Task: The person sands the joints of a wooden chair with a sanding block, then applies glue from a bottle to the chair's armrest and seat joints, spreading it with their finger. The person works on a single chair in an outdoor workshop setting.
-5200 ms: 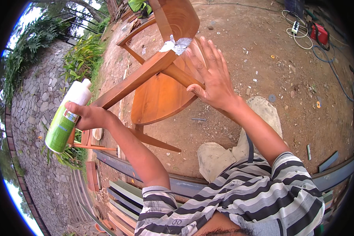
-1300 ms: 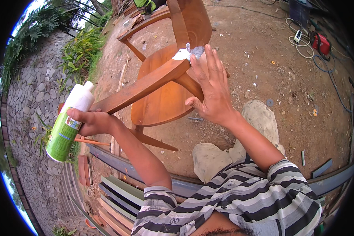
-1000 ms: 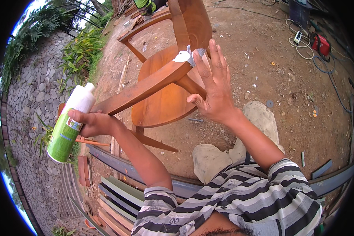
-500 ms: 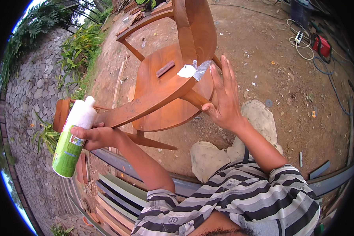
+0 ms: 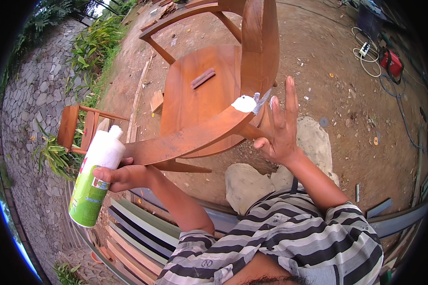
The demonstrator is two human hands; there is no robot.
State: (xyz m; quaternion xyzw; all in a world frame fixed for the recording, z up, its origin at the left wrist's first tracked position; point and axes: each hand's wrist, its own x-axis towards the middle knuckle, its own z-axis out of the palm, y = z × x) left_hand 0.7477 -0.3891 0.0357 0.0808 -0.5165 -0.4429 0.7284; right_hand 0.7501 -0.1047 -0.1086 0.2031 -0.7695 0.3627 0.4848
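A white bottle with a green label [image 5: 91, 190] is gripped in my left hand [image 5: 123, 176], thumb across its front. That hand's other fingers reach behind it, beside the front end of the chair's armrest [image 5: 185, 137]. The brown wooden chair [image 5: 204, 95] stands tilted before me. Where armrest and backrest meet lies a white, wet-looking patch [image 5: 243, 103], with a translucent strip [image 5: 262, 101] beside it. Just right of that joint, my right hand [image 5: 283, 133] is open, fingers up and apart, with a trace of white at one fingertip. A small reddish-brown block [image 5: 203, 78] rests on the seat.
A second wooden chair [image 5: 73, 128] stands at the left by plants. Several boards and metal bars [image 5: 142, 228] lie near my left elbow. At the far right are a red machine [image 5: 391, 63], a white power strip [image 5: 364, 49] and trailing cables on the dirt ground.
The chair's backrest and white patch have shifted right and downward in view. The bottle and both hands have also moved slightly right and down; my left hand keeps its grip.
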